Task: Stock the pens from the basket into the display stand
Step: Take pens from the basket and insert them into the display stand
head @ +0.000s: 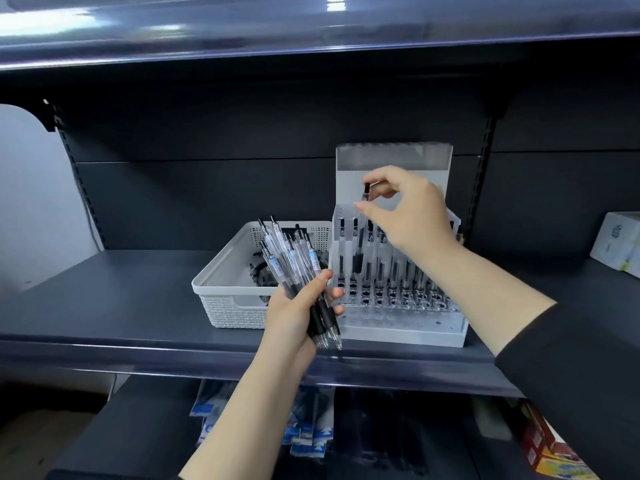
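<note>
A clear acrylic display stand [398, 327] with rows of holes stands on the dark shelf; several pens stand upright in its back rows. My right hand [407, 211] pinches the top of one clear pen with a black grip [360, 251], held upright over a back-row hole at the stand's left. My left hand [294, 313] grips a fanned bundle of pens [294, 258] in front of the basket. The white perforated basket [225, 306] sits left of the stand, with a few dark pens [258, 271] lying inside.
The dark shelf [104, 299] stretches left of the basket. White boxes [620, 244] sit at the far right. Another shelf hangs overhead. Below hang blue-and-white packets [308, 434], and colourful boxes [547, 448] sit at the lower right.
</note>
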The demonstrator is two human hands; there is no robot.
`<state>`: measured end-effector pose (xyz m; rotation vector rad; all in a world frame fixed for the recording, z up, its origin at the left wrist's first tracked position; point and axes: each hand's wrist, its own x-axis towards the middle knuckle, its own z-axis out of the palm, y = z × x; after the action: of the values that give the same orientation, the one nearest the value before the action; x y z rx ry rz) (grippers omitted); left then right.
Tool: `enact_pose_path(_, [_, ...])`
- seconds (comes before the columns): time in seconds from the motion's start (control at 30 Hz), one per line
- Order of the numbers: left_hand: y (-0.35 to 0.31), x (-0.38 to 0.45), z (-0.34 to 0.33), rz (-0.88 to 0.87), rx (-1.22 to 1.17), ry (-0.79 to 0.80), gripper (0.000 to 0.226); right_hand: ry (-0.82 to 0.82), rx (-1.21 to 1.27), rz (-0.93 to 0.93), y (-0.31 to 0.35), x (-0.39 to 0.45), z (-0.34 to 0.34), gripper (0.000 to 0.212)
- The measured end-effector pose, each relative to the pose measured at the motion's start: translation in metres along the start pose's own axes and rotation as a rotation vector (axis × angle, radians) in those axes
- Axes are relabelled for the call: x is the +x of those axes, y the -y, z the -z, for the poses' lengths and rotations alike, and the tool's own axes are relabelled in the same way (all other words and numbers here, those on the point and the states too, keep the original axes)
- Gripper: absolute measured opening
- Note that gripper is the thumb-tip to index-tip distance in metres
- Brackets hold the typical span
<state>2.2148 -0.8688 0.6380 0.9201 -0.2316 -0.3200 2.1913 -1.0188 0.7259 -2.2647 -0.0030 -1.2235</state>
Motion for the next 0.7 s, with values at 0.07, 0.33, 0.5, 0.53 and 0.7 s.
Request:
enact_pose_path(0.07, [0.000, 0.001, 0.000, 0.002, -0.001, 0.003, 0.022, 0.006, -0.055, 0.002, -0.005, -0.001, -0.006, 0.025])
enact_pose_path(0.33, [0.000, 0.003, 0.001, 0.017, -0.022, -0.003, 0.028, 0.030, -0.191, 0.011, -0.016, 0.000, -0.021, 0.024])
enact_pose_path(0.5, [0.001, 0.004, 0.001, 0.012, -0.020, -0.005, 0.024, 0.098, -0.262, -0.018, -0.022, 0.001, -0.025, 0.022])
enact_pose_path(0.53, [0.001, 0.004, 0.001, 0.012, -0.021, -0.005, 0.022, 0.109, -0.275, -0.020, -0.022, 0.001, -0.026, 0.022])
enact_pose_path(0.7, [0.001, 0.005, 0.001, 0.017, -0.018, -0.004, 0.021, 0.140, -0.309, -0.025, -0.022, 0.003, -0.028, 0.019])
